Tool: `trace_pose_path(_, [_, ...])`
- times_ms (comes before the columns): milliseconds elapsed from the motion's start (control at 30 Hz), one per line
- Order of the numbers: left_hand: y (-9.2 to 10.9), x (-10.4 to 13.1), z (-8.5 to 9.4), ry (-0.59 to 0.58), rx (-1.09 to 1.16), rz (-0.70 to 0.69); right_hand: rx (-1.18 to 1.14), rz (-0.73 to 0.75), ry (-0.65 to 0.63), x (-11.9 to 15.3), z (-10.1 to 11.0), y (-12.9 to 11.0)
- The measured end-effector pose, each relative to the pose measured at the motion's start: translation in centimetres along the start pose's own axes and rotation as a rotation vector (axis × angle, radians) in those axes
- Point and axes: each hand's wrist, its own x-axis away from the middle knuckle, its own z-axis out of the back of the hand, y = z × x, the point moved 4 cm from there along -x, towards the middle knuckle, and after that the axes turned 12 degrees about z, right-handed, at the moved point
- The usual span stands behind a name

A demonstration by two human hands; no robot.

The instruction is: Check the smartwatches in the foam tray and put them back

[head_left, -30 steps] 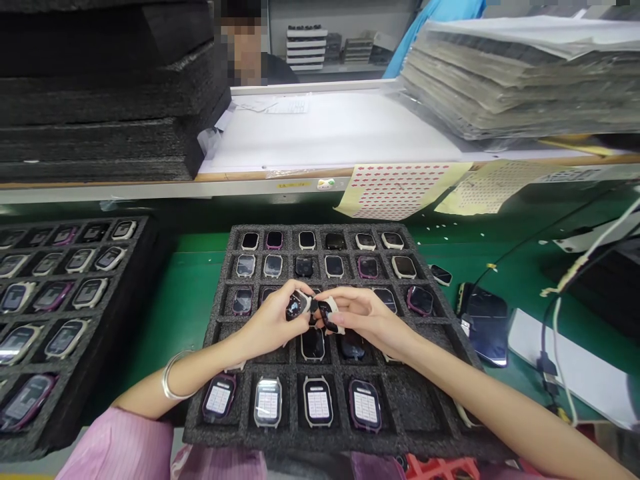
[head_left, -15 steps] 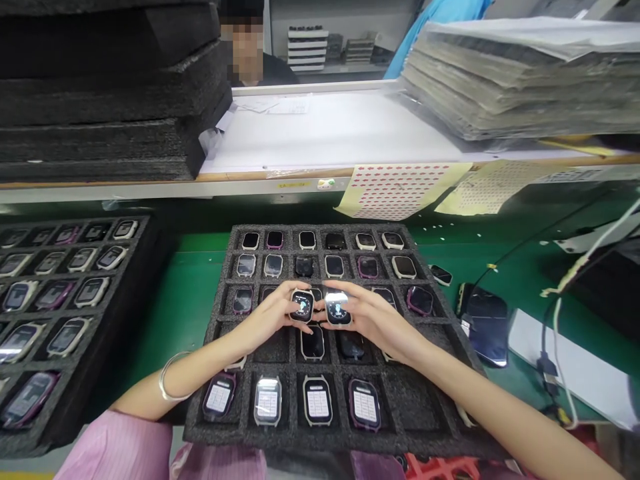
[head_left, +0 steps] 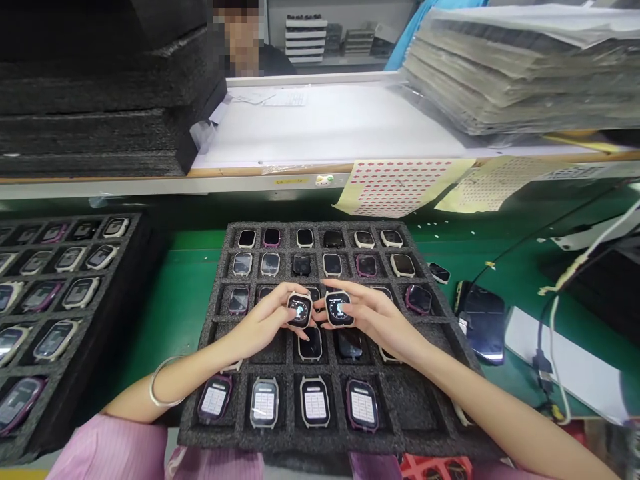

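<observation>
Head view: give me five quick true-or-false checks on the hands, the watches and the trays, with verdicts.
1. The left hand holds a watch. True.
2. The right hand holds nothing. False: the right hand holds another watch.
3. In the middle tray, four watches in the nearest row show white grids. True.
4. The bracelet is on the right wrist. False: the bracelet is on the left one.
5. Another tray with watches stands left of the middle tray. True.
</observation>
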Motion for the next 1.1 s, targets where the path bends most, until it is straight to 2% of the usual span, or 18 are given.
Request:
trace_pose_path(367, [0.2, 0.0, -0.4, -0.026, -0.06, -0.033, 0.146, 0.052, -0.047, 0.1, 0.0, 0.3])
trace_pose_path(533, [0.5, 0.4, -0.1, -0.016, -0.017, -0.036, 0.194, 0.081, -0.194, 1.1, -1.2, -0.6])
trace_pose_path(600, [0.7, 0.9, -0.1, -0.023, 0.012, -0.019, 0.349, 0.079, -0.245, 2.3, -1.4, -1.5])
trace_pose_path(733, [0.8, 2.1, -0.2, -0.017, 0.046, 0.015, 1.004, 0.109, -0.313, 6.3, 0.0, -3.3])
trace_pose_path(800, [0.6, 2.6, -0.2, -0.014, 0.048, 0.031, 1.197, 0.13, -0.385, 8.4, 1.1, -3.2])
trace_pose_path(967, [0.2, 3.1, -0.4, -0.01, 0.037, 0.03, 1.489, 0.197, -0.338, 12.1, 4.3, -1.4])
trace_pose_path(1100, [0.0, 3.5, -0.4, 0.012, 0.038, 0.041, 1.55, 0.27, -0.245, 13.8, 6.2, -1.5])
